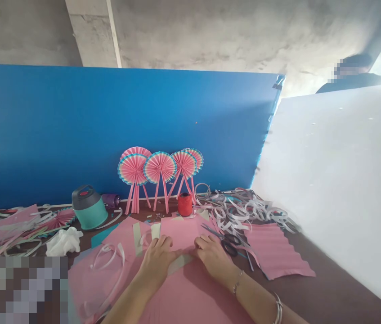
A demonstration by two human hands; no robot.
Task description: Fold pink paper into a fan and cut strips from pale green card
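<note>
My left hand (157,261) and my right hand (213,257) face each other over the sheets in front of me. Both have curled fingers and thumbs stretched toward the middle, and they grip the edge of a pink paper sheet (181,233). Under my thumbs runs a pale strip along the edge, where the paper seems to be folded. More pink paper (193,299) lies beneath my wrists. Black-handled scissors (229,243) rest just beyond my right hand, blades pointing left. What lies under my fingertips is hidden.
Several pleated paper fans (160,167) lean on the blue partition (75,126). Before them stands a red thread spool (185,205). A teal container (91,211) and crumpled white tissue (64,241) are at left. Curled paper strips (240,209) and wavy pink paper (280,249) lie right.
</note>
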